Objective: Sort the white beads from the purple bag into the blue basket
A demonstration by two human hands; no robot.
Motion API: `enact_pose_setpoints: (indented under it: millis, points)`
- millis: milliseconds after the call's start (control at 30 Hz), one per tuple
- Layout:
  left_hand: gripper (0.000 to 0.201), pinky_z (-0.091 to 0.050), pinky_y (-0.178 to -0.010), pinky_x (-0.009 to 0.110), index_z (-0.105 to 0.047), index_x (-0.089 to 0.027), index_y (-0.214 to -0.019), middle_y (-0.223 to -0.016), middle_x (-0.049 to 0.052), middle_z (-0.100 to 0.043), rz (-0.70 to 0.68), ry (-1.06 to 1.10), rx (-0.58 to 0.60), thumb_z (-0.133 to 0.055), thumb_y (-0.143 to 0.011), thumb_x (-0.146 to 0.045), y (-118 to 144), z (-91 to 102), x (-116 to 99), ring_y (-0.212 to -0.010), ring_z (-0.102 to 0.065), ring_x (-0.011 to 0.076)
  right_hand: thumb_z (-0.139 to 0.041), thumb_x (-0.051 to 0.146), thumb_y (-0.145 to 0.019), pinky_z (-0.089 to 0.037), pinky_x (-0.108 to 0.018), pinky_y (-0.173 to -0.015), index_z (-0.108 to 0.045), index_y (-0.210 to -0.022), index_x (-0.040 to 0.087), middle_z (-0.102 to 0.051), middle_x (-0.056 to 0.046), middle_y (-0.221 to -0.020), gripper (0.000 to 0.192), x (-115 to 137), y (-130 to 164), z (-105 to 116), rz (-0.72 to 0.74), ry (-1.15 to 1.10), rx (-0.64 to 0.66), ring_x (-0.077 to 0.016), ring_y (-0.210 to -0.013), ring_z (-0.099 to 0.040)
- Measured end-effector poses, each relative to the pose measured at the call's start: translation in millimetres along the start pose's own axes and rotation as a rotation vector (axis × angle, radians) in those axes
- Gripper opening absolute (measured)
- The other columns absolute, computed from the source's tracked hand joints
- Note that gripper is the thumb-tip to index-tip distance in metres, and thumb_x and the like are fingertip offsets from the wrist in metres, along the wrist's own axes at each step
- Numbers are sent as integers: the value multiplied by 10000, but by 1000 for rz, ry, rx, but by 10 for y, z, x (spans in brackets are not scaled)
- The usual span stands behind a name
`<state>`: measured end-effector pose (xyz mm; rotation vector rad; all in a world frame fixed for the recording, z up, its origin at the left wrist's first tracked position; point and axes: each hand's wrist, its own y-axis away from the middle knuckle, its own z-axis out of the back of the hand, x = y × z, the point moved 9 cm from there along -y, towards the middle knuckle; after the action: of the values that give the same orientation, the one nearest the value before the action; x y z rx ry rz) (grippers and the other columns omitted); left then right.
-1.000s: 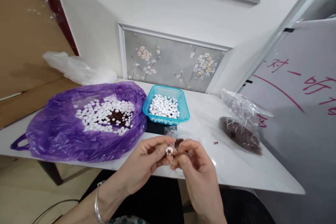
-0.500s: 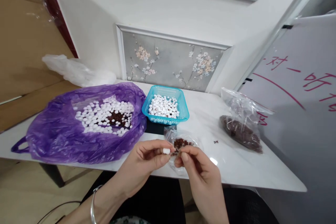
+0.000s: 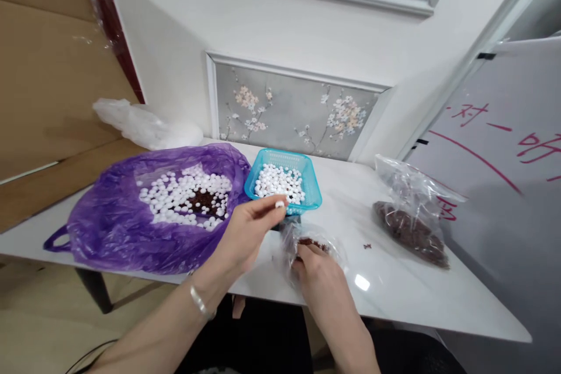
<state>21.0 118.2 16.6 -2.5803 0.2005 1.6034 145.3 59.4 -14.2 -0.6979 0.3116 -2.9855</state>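
Observation:
My left hand (image 3: 248, 231) pinches a small white bead (image 3: 279, 204) between thumb and fingertips, just in front of the blue basket (image 3: 263, 172) of white beads. My right hand (image 3: 316, 272) rests on the table with its fingertips in a small clear bag (image 3: 326, 245) holding dark brown pieces. A purple plastic bag (image 3: 109, 225) lies open to the left, with many white beads and a patch of brown pieces inside.
A larger clear bag (image 3: 409, 219) of brown pieces lies at the right of the white table (image 3: 394, 298). One loose brown piece (image 3: 367, 246) sits between the bags. A white plastic bag (image 3: 140, 123) lies at the back left. A whiteboard (image 3: 495, 175) with red writing leans at the right.
My hands have parted. The left hand carried the white bead up toward the blue basket; the right hand dropped to the small clear bag on the table.

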Motion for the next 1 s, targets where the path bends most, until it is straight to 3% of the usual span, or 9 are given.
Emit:
enact_pose_setpoints:
  millis: [167,267,567,700,833,933,1000]
  points:
    - [323,-440,-946,347,-796,-182,-920,-925,51,-765,-56,43,-5,-837,-601,-151,-338,-95,-193,-933,-637,177,-463,-7,-792,-385,-315,-564,-696,-816,145,-726,-153,-884,280,-8,-50,-139,-9,126,101,-288,-762,-692]
    - [382,-458,-905,338,-789,-177,-957,-902,56,-761,-62,55,44,-850,-581,-154,-310,-120,-233,-890,-639,169,-465,13,-809,-380,-301,-573,-698,-833,154,-728,-135,-929,274,-24,-55,-186,-20,176,142,-265,-784,-698]
    - [219,-496,-839,304,-801,-203,-868,-899,60,-783,-195,-10,26,-801,-655,-250,-233,-73,-329,-902,-666,181,-440,55,-852,-447,-317,-720,-701,-928,159,-717,-112,-1042,291,-64,-59,-255,-51,246,207,-289,-1001,-662]
    - [237,-531,-812,332,-796,-163,-916,-924,97,-789,-283,-180,10,-748,-696,-237,-363,-99,-338,-877,-696,222,-441,59,-849,-460,-329,-718,-703,-966,163,-712,-119,-1077,306,-80,-58,-261,-29,256,228,-303,-1002,-670]
    - [350,-533,-842,336,-750,-112,-1069,-1049,144,-764,-340,-456,-31,-680,-728,-146,-676,-64,-335,-925,-705,245,-458,33,-814,-456,-314,-639,-706,-883,162,-727,-120,-980,288,-46,-51,-250,-17,256,219,-294,-882,-708]
    - [548,-535,-846,334,-623,-103,-1276,-1183,168,-713,-335,-694,-34,-664,-730,-98,-852,17,-398,-974,-701,254,-431,35,-833,-462,-315,-642,-701,-871,164,-721,-115,-945,302,-19,-46,-213,5,232,170,-285,-857,-709]
    - [550,-515,-896,329,-591,-126,-1314,-1220,142,-699,-327,-860,-27,-647,-767,-111,-875,134,-520,-1052,-674,255,-409,48,-853,-470,-308,-646,-702,-878,172,-711,-107,-962,319,-36,-41,-186,17,199,130,-266,-843,-706]
